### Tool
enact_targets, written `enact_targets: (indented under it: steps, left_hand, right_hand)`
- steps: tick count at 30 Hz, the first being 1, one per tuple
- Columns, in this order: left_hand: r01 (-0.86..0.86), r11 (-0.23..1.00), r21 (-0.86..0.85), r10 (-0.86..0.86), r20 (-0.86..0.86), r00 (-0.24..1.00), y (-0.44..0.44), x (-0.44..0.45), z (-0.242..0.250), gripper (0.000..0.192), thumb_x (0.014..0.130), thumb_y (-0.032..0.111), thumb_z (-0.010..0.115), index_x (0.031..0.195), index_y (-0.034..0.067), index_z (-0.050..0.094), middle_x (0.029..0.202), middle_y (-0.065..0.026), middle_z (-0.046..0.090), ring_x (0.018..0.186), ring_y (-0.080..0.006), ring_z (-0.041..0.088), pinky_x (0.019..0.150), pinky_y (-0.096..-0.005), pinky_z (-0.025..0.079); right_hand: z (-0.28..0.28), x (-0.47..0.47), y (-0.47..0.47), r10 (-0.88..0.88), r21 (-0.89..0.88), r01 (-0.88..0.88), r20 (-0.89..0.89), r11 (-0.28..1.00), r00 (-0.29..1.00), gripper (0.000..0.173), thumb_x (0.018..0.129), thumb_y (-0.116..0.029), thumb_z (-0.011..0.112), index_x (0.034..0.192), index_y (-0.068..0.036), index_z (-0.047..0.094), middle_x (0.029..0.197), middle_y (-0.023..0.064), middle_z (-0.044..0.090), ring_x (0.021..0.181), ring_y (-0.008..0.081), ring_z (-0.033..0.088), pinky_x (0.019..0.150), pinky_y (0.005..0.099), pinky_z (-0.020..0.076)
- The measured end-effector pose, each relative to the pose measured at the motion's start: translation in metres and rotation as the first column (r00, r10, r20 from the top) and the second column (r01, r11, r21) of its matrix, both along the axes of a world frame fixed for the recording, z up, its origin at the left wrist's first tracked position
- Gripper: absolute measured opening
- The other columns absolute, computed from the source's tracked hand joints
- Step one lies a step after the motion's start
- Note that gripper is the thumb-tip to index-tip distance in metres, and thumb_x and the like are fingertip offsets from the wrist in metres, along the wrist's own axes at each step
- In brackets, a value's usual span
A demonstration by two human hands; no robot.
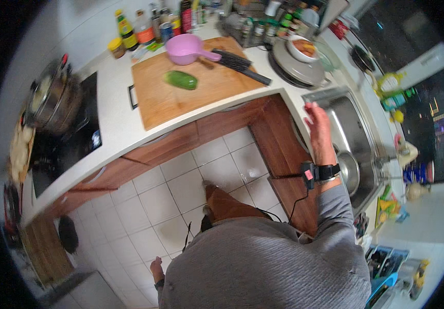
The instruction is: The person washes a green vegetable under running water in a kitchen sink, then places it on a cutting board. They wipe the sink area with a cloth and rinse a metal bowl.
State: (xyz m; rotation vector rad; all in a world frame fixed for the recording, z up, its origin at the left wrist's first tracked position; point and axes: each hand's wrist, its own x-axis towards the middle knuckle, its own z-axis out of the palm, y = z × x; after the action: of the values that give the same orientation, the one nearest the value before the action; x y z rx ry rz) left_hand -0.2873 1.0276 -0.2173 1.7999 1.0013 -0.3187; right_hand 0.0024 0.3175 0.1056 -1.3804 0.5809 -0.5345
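Observation:
My right hand reaches over the near edge of the steel sink, fingers extended and a little apart, with nothing plainly held. A steel bowl sits in the sink under that wrist. Low beside my body hangs my left hand, small in view and above the tiled floor; its fingers are hard to make out. Before me on the counter lies a wooden cutting board. On it rest a cut green vegetable, a pink plastic ladle-like scoop and a dark-bladed knife, partly covered by the scoop.
Left on the black cooktop stands a metal pot. Sauce bottles line the back wall. Beyond the sink corner, a white bowl of food sits on a grey lid. Brown cabinets edge the floor.

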Motion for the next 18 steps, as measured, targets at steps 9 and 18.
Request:
enact_targets:
  steps: [9, 18]
  left_hand:
    - [0.539, 0.808, 0.239, -0.510, -0.175, 0.842, -0.022, 0.082, 0.011, 0.044, 0.089, 0.038, 0.047, 0.070, 0.003, 0.064, 0.069, -0.0109, 0.063, 0.068, -0.0246, 0.057, 0.065, -0.0382, 0.043]
    - [0.435, 0.900, 0.037, -0.433, -0.059, 0.900, -0.150, 0.136, 0.077, 0.032, 0.085, 0.028, 0.058, 0.083, -0.003, 0.063, 0.083, -0.0110, 0.063, 0.077, -0.0200, 0.055, 0.073, -0.0350, 0.043]
  right_hand:
    - [-0.054, -0.124, -0.240, -0.539, -0.738, 0.167, -0.300, 0.654, 0.787, 0.049, 0.072, -0.036, 0.070, 0.097, 0.006, 0.061, 0.128, 0.0237, 0.049, 0.117, 0.0346, 0.049, 0.102, 0.0363, 0.0336]
    - [-0.211, -0.303, -0.443, -0.213, -0.449, -0.401, -0.834, 0.798, 0.509, 0.051, 0.079, -0.033, 0.064, 0.114, 0.004, 0.057, 0.106, 0.0182, 0.063, 0.097, 0.0348, 0.060, 0.084, 0.0383, 0.0461]
